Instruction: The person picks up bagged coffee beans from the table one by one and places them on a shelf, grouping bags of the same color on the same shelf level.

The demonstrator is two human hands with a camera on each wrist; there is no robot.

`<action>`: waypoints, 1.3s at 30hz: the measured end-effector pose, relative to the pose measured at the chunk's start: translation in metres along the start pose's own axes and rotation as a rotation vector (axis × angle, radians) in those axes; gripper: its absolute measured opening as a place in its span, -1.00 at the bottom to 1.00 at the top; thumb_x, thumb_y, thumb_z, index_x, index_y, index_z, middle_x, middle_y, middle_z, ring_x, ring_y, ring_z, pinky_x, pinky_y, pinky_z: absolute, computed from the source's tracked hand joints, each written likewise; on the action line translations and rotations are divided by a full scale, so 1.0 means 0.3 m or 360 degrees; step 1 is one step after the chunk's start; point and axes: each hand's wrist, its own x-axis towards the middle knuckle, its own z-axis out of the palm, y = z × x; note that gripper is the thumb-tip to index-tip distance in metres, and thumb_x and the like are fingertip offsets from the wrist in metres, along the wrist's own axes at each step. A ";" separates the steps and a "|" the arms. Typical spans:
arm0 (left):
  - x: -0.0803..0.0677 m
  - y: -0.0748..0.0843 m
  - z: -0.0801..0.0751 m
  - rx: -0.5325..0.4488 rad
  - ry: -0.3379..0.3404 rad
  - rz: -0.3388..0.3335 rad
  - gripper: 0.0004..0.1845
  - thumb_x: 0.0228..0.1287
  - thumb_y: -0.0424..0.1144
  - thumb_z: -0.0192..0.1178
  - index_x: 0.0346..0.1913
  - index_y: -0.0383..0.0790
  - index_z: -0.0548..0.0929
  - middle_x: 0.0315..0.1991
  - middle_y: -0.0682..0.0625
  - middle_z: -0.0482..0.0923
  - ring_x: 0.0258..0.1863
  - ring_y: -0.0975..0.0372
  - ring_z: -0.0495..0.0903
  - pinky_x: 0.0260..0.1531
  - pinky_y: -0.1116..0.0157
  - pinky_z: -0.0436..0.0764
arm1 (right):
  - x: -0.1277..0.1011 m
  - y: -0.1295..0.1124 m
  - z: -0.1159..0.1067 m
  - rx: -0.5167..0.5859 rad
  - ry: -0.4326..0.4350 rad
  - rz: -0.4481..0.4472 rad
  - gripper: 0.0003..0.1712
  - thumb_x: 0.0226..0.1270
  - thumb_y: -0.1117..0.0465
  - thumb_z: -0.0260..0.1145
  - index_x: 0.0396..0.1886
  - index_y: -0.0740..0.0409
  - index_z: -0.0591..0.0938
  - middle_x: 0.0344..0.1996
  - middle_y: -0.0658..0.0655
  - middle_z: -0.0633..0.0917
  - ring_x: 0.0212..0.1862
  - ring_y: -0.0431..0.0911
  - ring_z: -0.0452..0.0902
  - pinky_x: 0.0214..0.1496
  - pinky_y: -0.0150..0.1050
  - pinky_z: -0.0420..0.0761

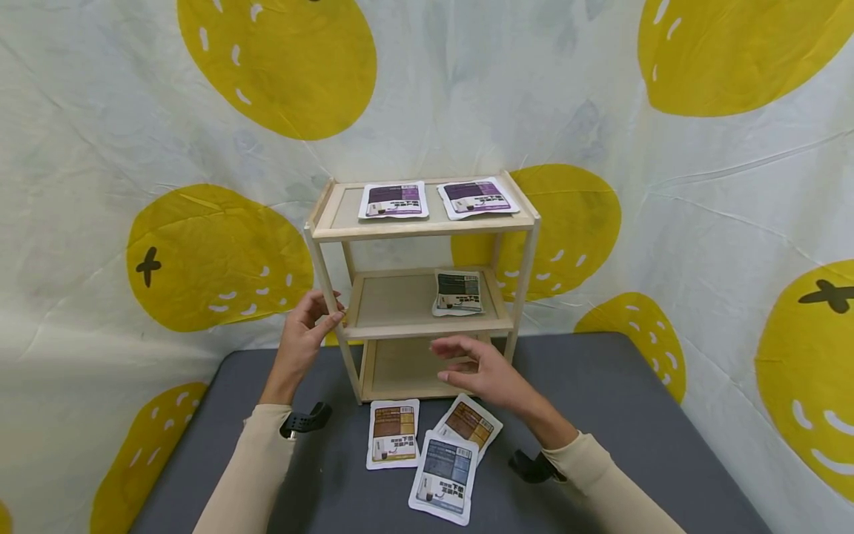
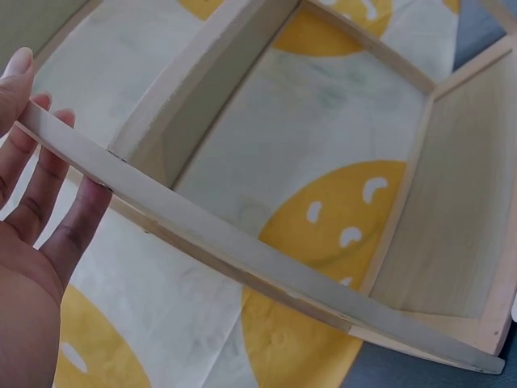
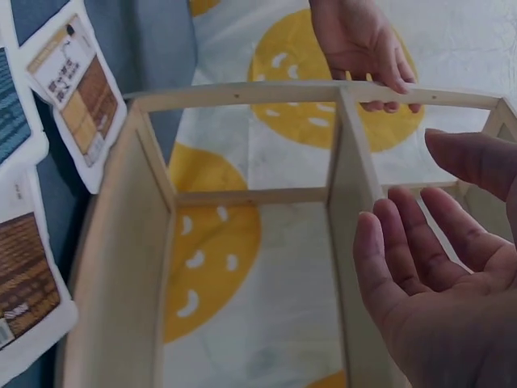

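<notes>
A three-tier wooden shelf (image 1: 427,331) stands before me. My left hand (image 1: 305,331) pinches its front left post, the thumb on one side and fingers on the other, as the left wrist view shows around the post (image 2: 218,222). My right hand (image 1: 482,371) hovers in front of the lower tier with loosely bent fingers, holding nothing; the right wrist view shows its palm (image 3: 460,299) bare. Two purple-labelled pouches (image 1: 394,200) lie on the top tier. A dark-green-labelled pouch (image 1: 458,292) lies at the right of the middle tier.
In front of the shelf, a brown-labelled pouch (image 1: 394,434) lies on the dark grey table (image 1: 333,489). Right of it, a blue-grey-labelled pouch (image 1: 443,478) partly overlaps another brown-labelled pouch (image 1: 475,423). A white cloth (image 1: 427,89) with yellow fruit prints hangs behind.
</notes>
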 end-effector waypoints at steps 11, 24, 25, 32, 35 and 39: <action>-0.001 0.001 0.005 -0.0020 0.0003 0.0002 -0.69 0.40 -0.50 0.21 0.16 -0.41 0.52 -0.06 -0.41 0.54 -0.12 0.18 0.59 -0.07 0.37 0.60 | -0.039 0.083 0.041 0.0016 -0.0150 0.0174 -0.40 0.40 0.25 0.39 0.39 0.18 0.46 0.20 0.17 0.62 0.21 0.08 0.55 0.22 -0.08 0.59; 0.018 -0.093 -0.013 -0.0093 -0.0004 0.0052 -0.63 0.38 -0.47 0.25 0.20 -0.30 0.48 -0.08 -0.15 0.57 -0.12 0.15 0.59 -0.14 0.35 0.66 | -0.072 0.190 0.067 0.0146 -0.0300 0.0288 -0.34 0.36 0.29 0.40 0.41 0.26 0.42 0.16 0.31 0.62 0.21 0.26 0.52 0.12 -0.28 0.56; 0.017 -0.095 -0.015 -0.0103 -0.0012 0.0064 -0.64 0.39 -0.46 0.24 0.18 -0.29 0.48 -0.08 -0.15 0.57 -0.11 0.14 0.59 -0.13 0.35 0.66 | -0.074 0.197 0.068 0.0137 -0.0312 0.0286 -0.34 0.36 0.28 0.40 0.41 0.27 0.43 0.16 0.31 0.62 0.20 0.25 0.52 0.13 -0.27 0.56; 0.014 -0.098 -0.021 -0.0155 -0.0042 0.0112 -0.69 0.41 -0.45 0.23 0.14 -0.30 0.48 -0.04 -0.16 0.55 -0.06 0.11 0.58 -0.08 0.33 0.67 | -0.088 0.263 0.074 0.0236 -0.0442 0.0342 -0.37 0.41 0.32 0.35 0.42 0.33 0.40 0.16 0.41 0.60 0.21 0.40 0.50 0.13 -0.29 0.62; 0.014 -0.100 -0.021 -0.0131 -0.0038 0.0094 -0.69 0.41 -0.42 0.24 0.14 -0.30 0.48 -0.04 -0.15 0.55 -0.08 0.09 0.57 -0.09 0.33 0.66 | -0.097 0.294 0.078 0.0283 -0.0478 0.0404 -0.38 0.40 0.36 0.34 0.41 0.36 0.40 0.18 0.48 0.57 0.21 0.41 0.50 0.10 -0.32 0.63; 0.014 -0.102 -0.021 -0.0116 -0.0043 0.0076 -0.68 0.42 -0.42 0.23 0.17 -0.31 0.48 -0.03 -0.24 0.53 -0.08 -0.08 0.56 -0.10 0.32 0.66 | -0.110 0.322 0.081 0.0215 -0.0511 0.0457 -0.36 0.35 0.35 0.39 0.37 0.42 0.42 0.15 0.43 0.61 0.17 0.30 0.55 0.06 -0.36 0.61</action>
